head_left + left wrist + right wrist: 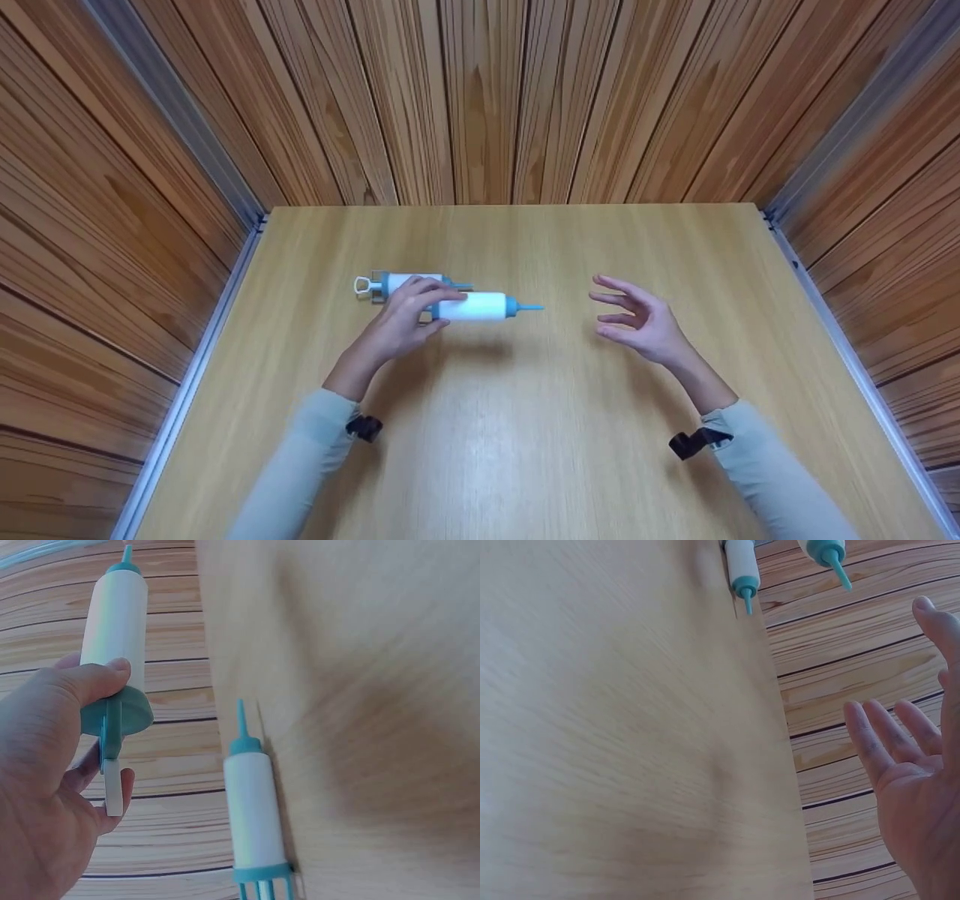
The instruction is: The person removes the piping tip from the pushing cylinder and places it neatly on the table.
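A white syringe-like tube [480, 307] with a blue cap and thin nozzle is held in my left hand [405, 315], its nozzle pointing right. The left wrist view shows the thumb pressed on the white barrel [116, 622] just above its teal collar, and its shadow lies apart from it on the table. A second tube of the same kind [414, 280] lies on the table behind that hand, partly hidden by it; its white ring handle [364, 286] points left. To the right, my right hand [649, 326] hovers over the table with fingers spread, holding nothing.
The light wooden table [525, 427] is bounded by wood-panelled walls [480, 105] at the back and both sides. Metal rails [187, 375] run along its side edges. A dark wrist camera [365, 427] sits on the left sleeve, another [690, 444] on the right.
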Demonstrator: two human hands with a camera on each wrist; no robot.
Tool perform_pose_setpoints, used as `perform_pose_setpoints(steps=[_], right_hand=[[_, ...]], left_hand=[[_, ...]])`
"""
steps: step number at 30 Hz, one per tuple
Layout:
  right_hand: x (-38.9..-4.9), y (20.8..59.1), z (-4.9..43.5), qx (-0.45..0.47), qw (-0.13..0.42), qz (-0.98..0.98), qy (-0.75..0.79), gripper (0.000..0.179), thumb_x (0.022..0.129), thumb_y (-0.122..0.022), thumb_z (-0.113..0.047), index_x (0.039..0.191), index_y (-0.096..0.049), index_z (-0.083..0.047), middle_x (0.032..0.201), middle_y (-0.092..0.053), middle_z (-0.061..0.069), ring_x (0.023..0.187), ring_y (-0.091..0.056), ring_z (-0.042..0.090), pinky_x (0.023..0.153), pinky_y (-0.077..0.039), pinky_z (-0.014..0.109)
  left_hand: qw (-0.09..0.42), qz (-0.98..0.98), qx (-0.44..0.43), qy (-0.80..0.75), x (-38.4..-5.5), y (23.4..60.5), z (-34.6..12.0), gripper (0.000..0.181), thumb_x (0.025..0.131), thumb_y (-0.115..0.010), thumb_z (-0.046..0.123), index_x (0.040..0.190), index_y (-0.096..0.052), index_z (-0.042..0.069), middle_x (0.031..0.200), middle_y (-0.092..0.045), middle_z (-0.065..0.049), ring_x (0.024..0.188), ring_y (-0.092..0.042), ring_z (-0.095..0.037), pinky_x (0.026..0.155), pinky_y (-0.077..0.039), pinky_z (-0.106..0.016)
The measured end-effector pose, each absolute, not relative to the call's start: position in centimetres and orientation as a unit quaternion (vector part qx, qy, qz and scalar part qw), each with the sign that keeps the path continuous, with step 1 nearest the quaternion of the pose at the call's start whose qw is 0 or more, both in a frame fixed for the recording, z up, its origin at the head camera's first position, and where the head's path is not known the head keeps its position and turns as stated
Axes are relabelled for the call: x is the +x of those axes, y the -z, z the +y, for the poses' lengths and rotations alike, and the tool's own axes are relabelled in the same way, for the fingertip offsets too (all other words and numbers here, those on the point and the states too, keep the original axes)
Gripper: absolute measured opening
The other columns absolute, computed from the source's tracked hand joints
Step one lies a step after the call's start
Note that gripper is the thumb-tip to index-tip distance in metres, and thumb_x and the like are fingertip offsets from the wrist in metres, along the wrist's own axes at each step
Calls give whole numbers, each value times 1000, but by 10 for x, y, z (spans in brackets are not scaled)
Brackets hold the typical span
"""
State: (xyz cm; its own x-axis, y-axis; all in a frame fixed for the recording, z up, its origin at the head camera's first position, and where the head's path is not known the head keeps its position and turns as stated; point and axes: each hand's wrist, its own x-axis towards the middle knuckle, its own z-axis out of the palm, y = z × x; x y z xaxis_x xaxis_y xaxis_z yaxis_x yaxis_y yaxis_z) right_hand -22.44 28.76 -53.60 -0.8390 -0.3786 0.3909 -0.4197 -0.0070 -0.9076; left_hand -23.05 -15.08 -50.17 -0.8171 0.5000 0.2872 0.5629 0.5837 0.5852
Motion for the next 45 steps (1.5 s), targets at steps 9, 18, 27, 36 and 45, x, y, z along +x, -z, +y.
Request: perform_pose_setpoints(steps=[9, 18, 27, 36, 45], right_hand=[[-220, 531, 274, 261, 14, -715, -648, 73, 90, -77, 24, 158, -52, 14, 161, -68, -9, 140, -74, 11, 103, -67, 28], [-224, 527, 264, 275, 24, -713, -645, 70, 91, -75, 24, 157, -52, 15, 159, -68, -15, 139, -75, 14, 104, -66, 27], [-225, 526, 251, 275, 23, -706, -652, 67, 91, -75, 23, 154, -55, 16, 159, -70, -7, 135, -76, 10, 105, -66, 28], [-223, 529, 241, 278, 31, -694, -663, 59, 92, -74, 23, 149, -58, 19, 153, -74, -5, 131, -79, 12, 103, -66, 27], [-220, 527, 230, 258, 34, -708, -656, 51, 94, -75, 20, 143, -65, 16, 144, -79, 0, 125, -79, 6, 103, -67, 32]], left_hand=[[65, -883, -318, 338, -232, 494, -137, 45, 97, -88, 7, 141, -78, 15, 145, -76, -14, 134, -67, -40, 115, -60, -60], [52, -884, -316, 339, -235, 486, -127, 46, 99, -86, 10, 144, -76, 18, 147, -74, -13, 139, -64, -39, 120, -57, -62], [45, -880, -321, 347, -239, 483, -115, 46, 99, -86, 10, 144, -76, 18, 148, -74, -13, 140, -64, -38, 119, -58, -59], [49, -877, -336, 340, -236, 486, -104, 44, 101, -84, 10, 144, -76, 16, 147, -75, -12, 139, -64, -38, 116, -56, -61], [62, -875, -347, 333, -235, 487, -95, 44, 100, -85, 9, 143, -77, 16, 146, -76, -11, 138, -65, -37, 115, -56, -59]])
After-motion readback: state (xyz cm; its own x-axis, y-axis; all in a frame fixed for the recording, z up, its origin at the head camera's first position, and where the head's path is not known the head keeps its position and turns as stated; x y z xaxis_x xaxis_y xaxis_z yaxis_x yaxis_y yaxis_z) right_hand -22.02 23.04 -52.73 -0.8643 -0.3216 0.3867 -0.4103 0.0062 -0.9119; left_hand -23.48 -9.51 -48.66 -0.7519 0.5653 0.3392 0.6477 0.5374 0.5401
